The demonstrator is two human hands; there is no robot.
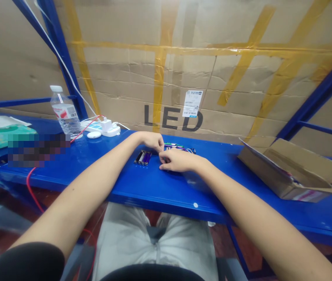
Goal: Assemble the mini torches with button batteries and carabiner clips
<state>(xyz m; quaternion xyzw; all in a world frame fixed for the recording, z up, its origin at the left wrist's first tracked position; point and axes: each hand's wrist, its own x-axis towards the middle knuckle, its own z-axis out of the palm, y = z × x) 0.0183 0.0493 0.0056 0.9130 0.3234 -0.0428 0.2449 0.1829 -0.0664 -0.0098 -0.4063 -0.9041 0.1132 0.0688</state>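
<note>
We see slim silver and purple cylinders (143, 157) side by side on the blue desk (154, 191), near partly hidden, shiny green-purple pieces (174, 145).

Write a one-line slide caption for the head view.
Left hand and right hand close together beside small shiny items on a blue table; open box at right.

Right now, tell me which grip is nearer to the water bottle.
Left. The left grip is to the right of the water bottle; the right grip is farther right, beyond the left one.
</note>
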